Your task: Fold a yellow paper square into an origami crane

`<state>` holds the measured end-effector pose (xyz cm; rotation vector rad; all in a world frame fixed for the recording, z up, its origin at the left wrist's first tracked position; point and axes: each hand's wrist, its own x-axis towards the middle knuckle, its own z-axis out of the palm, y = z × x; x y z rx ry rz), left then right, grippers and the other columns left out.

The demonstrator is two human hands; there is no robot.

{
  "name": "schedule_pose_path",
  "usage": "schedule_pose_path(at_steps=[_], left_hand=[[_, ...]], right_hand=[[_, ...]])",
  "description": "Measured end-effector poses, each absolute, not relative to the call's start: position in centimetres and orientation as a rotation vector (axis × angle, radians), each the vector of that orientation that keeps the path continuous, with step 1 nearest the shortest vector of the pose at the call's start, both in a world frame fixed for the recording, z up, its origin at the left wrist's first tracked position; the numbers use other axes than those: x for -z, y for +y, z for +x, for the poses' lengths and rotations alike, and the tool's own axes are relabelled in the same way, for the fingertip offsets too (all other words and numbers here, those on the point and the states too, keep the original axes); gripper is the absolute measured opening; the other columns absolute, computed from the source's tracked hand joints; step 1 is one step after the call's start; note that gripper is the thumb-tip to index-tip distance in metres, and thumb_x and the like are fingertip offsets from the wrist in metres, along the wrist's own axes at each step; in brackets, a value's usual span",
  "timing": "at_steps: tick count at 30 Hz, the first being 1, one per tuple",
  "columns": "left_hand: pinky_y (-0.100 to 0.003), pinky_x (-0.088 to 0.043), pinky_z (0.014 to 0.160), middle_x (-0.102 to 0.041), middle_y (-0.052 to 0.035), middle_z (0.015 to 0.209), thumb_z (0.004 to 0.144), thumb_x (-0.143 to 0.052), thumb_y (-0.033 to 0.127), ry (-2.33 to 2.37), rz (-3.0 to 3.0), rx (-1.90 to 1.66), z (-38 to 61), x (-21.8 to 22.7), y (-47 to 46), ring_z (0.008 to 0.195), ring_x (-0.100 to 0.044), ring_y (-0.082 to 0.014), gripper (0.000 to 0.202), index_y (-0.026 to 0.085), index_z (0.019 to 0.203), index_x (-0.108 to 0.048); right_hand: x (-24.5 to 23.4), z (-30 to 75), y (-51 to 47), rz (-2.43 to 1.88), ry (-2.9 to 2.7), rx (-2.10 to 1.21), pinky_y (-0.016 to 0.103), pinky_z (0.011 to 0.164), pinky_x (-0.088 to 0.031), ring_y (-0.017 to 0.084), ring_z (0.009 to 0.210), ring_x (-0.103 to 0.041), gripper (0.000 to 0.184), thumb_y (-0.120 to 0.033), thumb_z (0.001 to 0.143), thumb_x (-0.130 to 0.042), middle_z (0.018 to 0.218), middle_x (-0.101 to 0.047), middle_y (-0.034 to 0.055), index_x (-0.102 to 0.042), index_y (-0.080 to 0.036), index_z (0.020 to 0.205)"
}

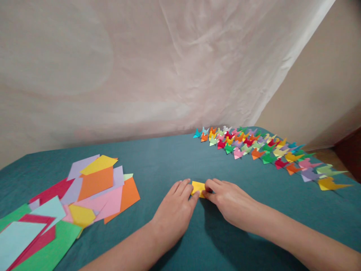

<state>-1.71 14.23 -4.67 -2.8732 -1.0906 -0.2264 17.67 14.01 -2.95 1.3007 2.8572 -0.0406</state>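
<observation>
A small folded piece of yellow paper (198, 187) lies on the dark green-blue tabletop between my two hands. My left hand (179, 201) rests at its left edge, with the thumb pressing on the front part and the fingers bent close together. At the right end my right hand (221, 194) pinches the paper between thumb and curled fingers. Parts of the paper's left and right ends are covered by my fingertips.
Loose coloured sheets of paper (96, 183) overlap at the left. Rows of small folded paper birds (256, 153) stand along the table's right side, the nearest a yellow bird (332, 184). A pale cloth (141, 67) hangs behind the table (158, 158).
</observation>
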Motion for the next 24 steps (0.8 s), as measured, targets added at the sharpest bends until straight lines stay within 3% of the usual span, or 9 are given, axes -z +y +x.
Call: schedule_pose_path(at_steps=[9, 13, 24], left_hand=[[-0.044, -0.035, 0.101, -0.056, -0.0118, 0.115, 0.089, -0.045, 0.012, -1.100, -2.899, 0.214, -1.7, 4.5, 14.2, 0.122, -0.042, -0.0287, 0.031, 0.016, 0.118, -0.054], [-0.044, -0.035, 0.101, -0.055, -0.0126, 0.116, 0.088, -0.045, 0.013, -1.106, -2.919, 0.200, -1.8, 4.4, 14.2, 0.123, -0.041, -0.0296, 0.032, 0.015, 0.119, -0.054], [-0.045, -0.035, 0.102, -0.056, -0.0134, 0.117, 0.089, -0.044, 0.013, -1.119, -2.876, 0.177, -1.5, 4.5, 14.1, 0.125, -0.039, -0.0303, 0.035, 0.014, 0.123, -0.053]], right_hand=[[2.7, 18.4, 14.5, 1.314, 2.814, 0.140, 0.030, 0.070, -0.041, 0.019, 0.082, -0.055, 0.024, -0.007, 0.085, -0.043, 0.092, -0.060, 0.0069, -0.066, -0.015, 0.088], [3.0, 18.9, 14.9, 1.388, 2.879, 0.158, 0.028, 0.071, -0.042, 0.017, 0.080, -0.057, 0.025, -0.009, 0.089, -0.042, 0.091, -0.062, 0.0050, -0.065, -0.017, 0.093], [4.4, 17.0, 13.7, 1.277, 2.884, -0.249, 0.035, 0.066, -0.044, 0.022, 0.084, -0.053, 0.018, -0.010, 0.084, -0.054, 0.098, -0.059, 0.0078, -0.064, -0.014, 0.098]])
